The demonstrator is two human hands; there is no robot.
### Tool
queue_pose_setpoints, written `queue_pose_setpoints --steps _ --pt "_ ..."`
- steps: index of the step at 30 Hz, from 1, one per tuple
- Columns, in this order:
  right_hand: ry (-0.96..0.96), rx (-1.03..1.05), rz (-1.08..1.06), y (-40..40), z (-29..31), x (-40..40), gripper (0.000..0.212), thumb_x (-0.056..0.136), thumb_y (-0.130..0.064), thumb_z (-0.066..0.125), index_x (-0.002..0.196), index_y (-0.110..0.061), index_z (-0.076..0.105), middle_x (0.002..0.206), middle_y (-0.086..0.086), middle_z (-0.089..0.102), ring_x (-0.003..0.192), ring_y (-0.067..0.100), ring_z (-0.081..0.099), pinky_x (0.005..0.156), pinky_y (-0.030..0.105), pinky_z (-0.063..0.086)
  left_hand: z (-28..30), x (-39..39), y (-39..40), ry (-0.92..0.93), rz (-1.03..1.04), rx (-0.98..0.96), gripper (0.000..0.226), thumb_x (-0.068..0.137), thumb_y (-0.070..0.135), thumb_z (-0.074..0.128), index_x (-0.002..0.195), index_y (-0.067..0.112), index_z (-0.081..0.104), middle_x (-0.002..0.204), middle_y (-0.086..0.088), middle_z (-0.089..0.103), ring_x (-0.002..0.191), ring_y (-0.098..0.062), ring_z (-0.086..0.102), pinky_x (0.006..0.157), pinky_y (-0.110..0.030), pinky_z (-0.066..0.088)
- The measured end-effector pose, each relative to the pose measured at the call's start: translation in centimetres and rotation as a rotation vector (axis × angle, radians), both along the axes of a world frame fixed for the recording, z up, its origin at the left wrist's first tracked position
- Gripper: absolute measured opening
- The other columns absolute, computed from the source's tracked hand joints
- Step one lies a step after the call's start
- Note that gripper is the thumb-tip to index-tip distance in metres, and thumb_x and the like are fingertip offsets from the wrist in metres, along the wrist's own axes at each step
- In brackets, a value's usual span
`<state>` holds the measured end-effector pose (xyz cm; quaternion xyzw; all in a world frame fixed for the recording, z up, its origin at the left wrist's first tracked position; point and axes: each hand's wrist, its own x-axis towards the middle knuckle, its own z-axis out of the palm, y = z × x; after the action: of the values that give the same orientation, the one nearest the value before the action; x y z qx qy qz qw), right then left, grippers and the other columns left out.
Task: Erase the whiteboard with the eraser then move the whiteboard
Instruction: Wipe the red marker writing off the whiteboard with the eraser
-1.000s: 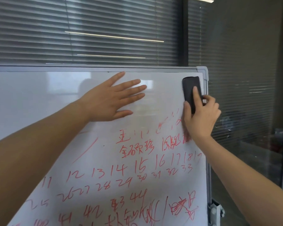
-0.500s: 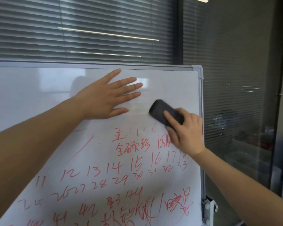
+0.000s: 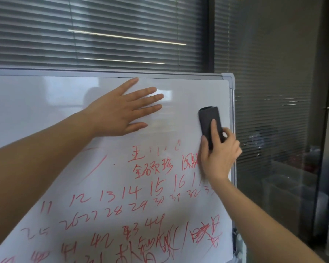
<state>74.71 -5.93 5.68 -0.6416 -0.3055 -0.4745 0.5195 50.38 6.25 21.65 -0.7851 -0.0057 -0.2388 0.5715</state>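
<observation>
Head view: right hand [image 3: 219, 154] grips eraser [image 3: 210, 123], seemingly against whiteboard [image 3: 188, 103].

Below the left hand's fingers [image 3: 150, 98], the whiteboard [image 3: 46, 103] carried red numbers: 11 to 16, then 26 to 32, 42, 44.

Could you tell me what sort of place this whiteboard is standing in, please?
Probably an office or meeting room. The framed whiteboard carries red handwritten numbers, slatted window blinds hang behind it, and a glass partition with more blinds stands to the right.
</observation>
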Motion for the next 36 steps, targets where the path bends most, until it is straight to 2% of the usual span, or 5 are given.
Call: queue_pose_setpoints --steps 8,14,18,29,36 --pt "-0.454 -0.233 0.093 -0.1 -5.8 -2.5 0.054 0.087 -0.030 0.066 0.136 -0.028 0.043 0.119 0.019 0.056 0.091 0.031 0.054 0.082 0.042 0.033 -0.1 0.4 -0.2 -0.006 -0.015 -0.004 0.064 0.102 0.050 0.008 0.152 0.018 0.030 0.159 -0.004 0.024 0.148 -0.022 0.018 0.119 -0.052 0.011" --pt "-0.563 -0.291 0.054 -1.2 -5.8 -1.2 0.041 0.093 -0.036 0.054 0.133 -0.034 0.045 0.125 0.011 0.049 0.089 0.027 0.050 0.082 0.041 0.031 0.0 0.4 -0.4 0.002 -0.027 -0.003 0.063 0.102 0.049 0.010 0.151 0.017 0.031 0.159 -0.005 0.025 0.147 -0.023 0.020 0.119 -0.053 0.011" --pt "-0.503 -0.271 0.006 -1.6 -4.6 0.2 0.039 0.093 -0.037 0.052 0.132 -0.034 0.047 0.123 0.013 0.056 0.088 0.028 0.051 0.081 0.041 0.031 0.0 0.2 -0.3 0.003 -0.043 -0.001 0.062 0.102 0.049 0.012 0.152 0.017 0.031 0.159 -0.005 0.026 0.147 -0.024 0.021 0.119 -0.054 0.013" --pt "0.011 -0.068 -0.071 -1.4 -5.0 2.4 0.046 0.093 -0.030 0.055 0.138 -0.025 0.050 0.126 0.019 0.052 0.097 0.034 0.048 0.086 0.046 0.035 -1.0 0.5 -0.2 -0.034 -0.036 -0.027 0.067 0.101 0.051 0.006 0.153 0.014 0.024 0.160 -0.007 0.020 0.149 -0.024 0.014 0.120 -0.055 0.008" --pt "-0.172 -0.135 0.020 -0.1 -7.6 -2.5 0.044 0.093 -0.033 0.056 0.136 -0.026 0.049 0.124 0.017 0.053 0.095 0.029 0.047 0.083 0.040 0.031 -1.2 0.4 0.2 -0.046 -0.052 -0.029 0.068 0.101 0.052 0.004 0.154 0.013 0.022 0.160 -0.008 0.019 0.149 -0.025 0.013 0.120 -0.056 0.008"
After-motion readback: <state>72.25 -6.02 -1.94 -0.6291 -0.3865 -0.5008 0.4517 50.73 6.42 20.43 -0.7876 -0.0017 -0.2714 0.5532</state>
